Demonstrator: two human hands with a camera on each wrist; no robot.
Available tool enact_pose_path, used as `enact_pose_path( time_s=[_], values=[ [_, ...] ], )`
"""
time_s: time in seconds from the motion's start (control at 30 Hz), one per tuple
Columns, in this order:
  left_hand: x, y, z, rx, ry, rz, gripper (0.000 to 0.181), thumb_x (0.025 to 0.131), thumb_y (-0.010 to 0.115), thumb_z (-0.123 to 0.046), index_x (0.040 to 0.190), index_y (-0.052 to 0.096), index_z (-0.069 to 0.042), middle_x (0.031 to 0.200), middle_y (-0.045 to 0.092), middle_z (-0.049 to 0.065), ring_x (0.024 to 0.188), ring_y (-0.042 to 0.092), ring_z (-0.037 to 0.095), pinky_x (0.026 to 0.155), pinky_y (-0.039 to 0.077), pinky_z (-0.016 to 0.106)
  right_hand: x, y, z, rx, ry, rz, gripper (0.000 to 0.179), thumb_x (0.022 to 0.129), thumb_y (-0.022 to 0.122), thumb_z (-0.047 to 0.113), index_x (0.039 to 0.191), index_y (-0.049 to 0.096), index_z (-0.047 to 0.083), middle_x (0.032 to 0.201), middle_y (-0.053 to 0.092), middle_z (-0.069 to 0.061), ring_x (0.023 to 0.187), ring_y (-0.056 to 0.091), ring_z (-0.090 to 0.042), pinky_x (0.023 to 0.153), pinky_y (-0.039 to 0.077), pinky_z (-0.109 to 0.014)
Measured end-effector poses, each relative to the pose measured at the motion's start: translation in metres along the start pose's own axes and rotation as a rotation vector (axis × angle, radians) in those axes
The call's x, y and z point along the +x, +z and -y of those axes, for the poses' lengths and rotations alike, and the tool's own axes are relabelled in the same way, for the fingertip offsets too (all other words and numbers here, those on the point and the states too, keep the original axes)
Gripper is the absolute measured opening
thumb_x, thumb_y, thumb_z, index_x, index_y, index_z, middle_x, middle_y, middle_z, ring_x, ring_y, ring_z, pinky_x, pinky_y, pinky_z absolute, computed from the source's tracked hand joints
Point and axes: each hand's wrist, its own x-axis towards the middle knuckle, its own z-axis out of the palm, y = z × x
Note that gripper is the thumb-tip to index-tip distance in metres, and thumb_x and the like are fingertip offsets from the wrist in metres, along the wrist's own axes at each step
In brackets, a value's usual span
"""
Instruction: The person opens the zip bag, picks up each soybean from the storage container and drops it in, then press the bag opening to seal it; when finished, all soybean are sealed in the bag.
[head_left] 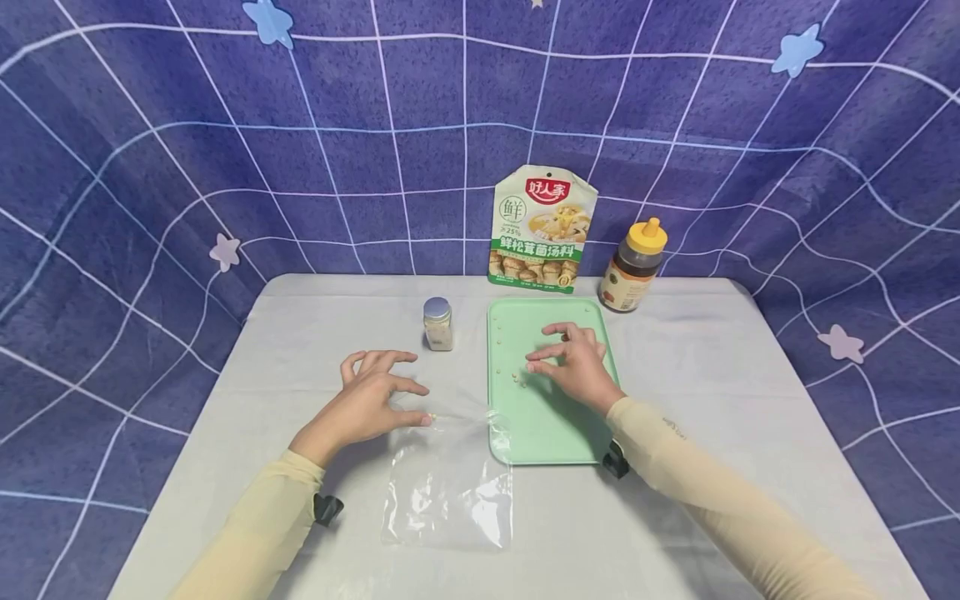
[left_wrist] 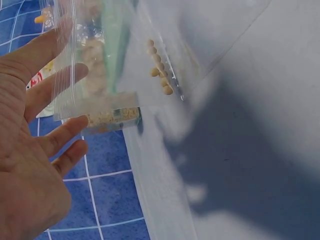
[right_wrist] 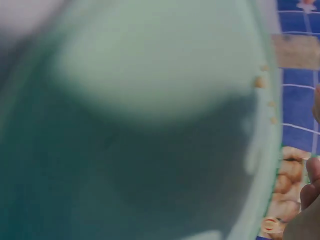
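Note:
My left hand (head_left: 367, 404) is at a clear plastic bag (head_left: 450, 492), its thumb at the bag's upper edge and its fingers spread apart. Several round yellowish beans (left_wrist: 159, 65) lie along the bottom of the bag in the left wrist view. A small yellowish bit shows by the left thumb tip. Over the green tray (head_left: 551, 437) hovers my right hand (head_left: 576, 367), thumb and fingers bent towards each other with a small gap. Nothing shows between those fingertips. A few loose beans (head_left: 515, 377) lie on the tray below them, others along its left side.
A small jar with a grey lid (head_left: 438, 325) stands left of the tray. Behind the tray a white and green food packet (head_left: 542, 233) leans on the blue checked backdrop. To its right stands a brown bottle with a yellow cap (head_left: 633, 267).

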Motion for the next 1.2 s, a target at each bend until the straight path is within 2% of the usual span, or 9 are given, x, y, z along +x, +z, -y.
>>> enact_pose_path(
  time_s=[0.2,0.47,0.6,0.7,0.83,1.0,1.1,1.2],
  values=[
    [-0.001,0.002,0.0,-0.003,0.0,-0.005,0.04,0.077,0.086,-0.05,0.108,0.081,-0.024,0.147,0.049,0.01,0.134,0.036,0.035,0.106,0.005,0.063,-0.009,0.013,-0.012,-0.043,-0.045,0.071,0.01,0.082,0.087,0.031,0.091,0.084,0.026,0.135,0.056,-0.01,0.119,0.038,-0.036,0.092,0.018,-0.059],
    [-0.001,0.001,0.0,-0.003,-0.005,-0.004,0.041,0.077,0.086,-0.051,0.107,0.081,-0.025,0.146,0.049,0.009,0.132,0.037,0.035,0.106,0.005,0.064,-0.009,0.023,-0.014,-0.094,-0.049,0.099,0.009,0.081,0.086,0.034,0.089,0.084,0.03,0.132,0.057,-0.007,0.114,0.04,-0.034,0.086,0.02,-0.056],
    [0.0,0.0,0.0,0.001,-0.002,-0.001,0.043,0.077,0.083,-0.056,0.107,0.081,-0.024,0.147,0.049,0.009,0.133,0.037,0.034,0.106,0.005,0.064,-0.007,0.023,-0.008,-0.097,-0.056,0.088,0.009,0.082,0.086,0.034,0.088,0.083,0.03,0.132,0.057,-0.008,0.115,0.04,-0.036,0.086,0.021,-0.057],
    [-0.001,-0.001,0.001,0.001,0.0,0.003,0.045,0.077,0.082,-0.057,0.108,0.081,-0.024,0.147,0.049,0.009,0.133,0.037,0.033,0.106,0.005,0.063,-0.003,0.019,0.01,-0.038,-0.069,0.07,0.007,0.082,0.085,0.032,0.089,0.083,0.029,0.133,0.057,-0.007,0.117,0.04,-0.035,0.088,0.02,-0.057],
    [0.0,-0.001,0.0,0.0,0.001,-0.002,0.042,0.077,0.085,-0.054,0.107,0.081,-0.024,0.147,0.049,0.011,0.133,0.037,0.034,0.106,0.006,0.063,0.0,0.009,0.053,0.083,-0.113,0.052,0.008,0.082,0.085,0.03,0.09,0.083,0.028,0.135,0.056,0.001,0.117,0.04,-0.029,0.092,0.019,-0.055],
    [0.0,0.0,0.0,0.007,-0.003,-0.011,0.041,0.076,0.086,-0.051,0.106,0.081,-0.024,0.146,0.05,0.011,0.132,0.037,0.034,0.105,0.006,0.063,0.002,0.007,0.1,0.165,-0.21,0.1,0.009,0.082,0.086,0.031,0.091,0.083,0.029,0.135,0.054,0.007,0.119,0.04,-0.024,0.094,0.019,-0.052],
    [0.0,0.001,0.0,0.005,-0.002,-0.006,0.042,0.077,0.086,-0.051,0.107,0.081,-0.022,0.146,0.05,0.012,0.132,0.037,0.033,0.106,0.005,0.063,0.002,0.014,0.112,0.163,-0.219,0.149,0.009,0.083,0.085,0.033,0.092,0.084,0.029,0.135,0.053,0.008,0.12,0.039,-0.022,0.094,0.02,-0.049],
    [0.0,0.001,0.0,0.007,-0.004,0.002,0.042,0.077,0.085,-0.052,0.107,0.081,-0.023,0.147,0.049,0.012,0.133,0.036,0.033,0.106,0.004,0.063,0.001,0.021,0.113,0.157,-0.202,0.178,0.009,0.084,0.084,0.034,0.092,0.084,0.029,0.136,0.052,0.01,0.121,0.037,-0.019,0.094,0.02,-0.048]
  ],
)
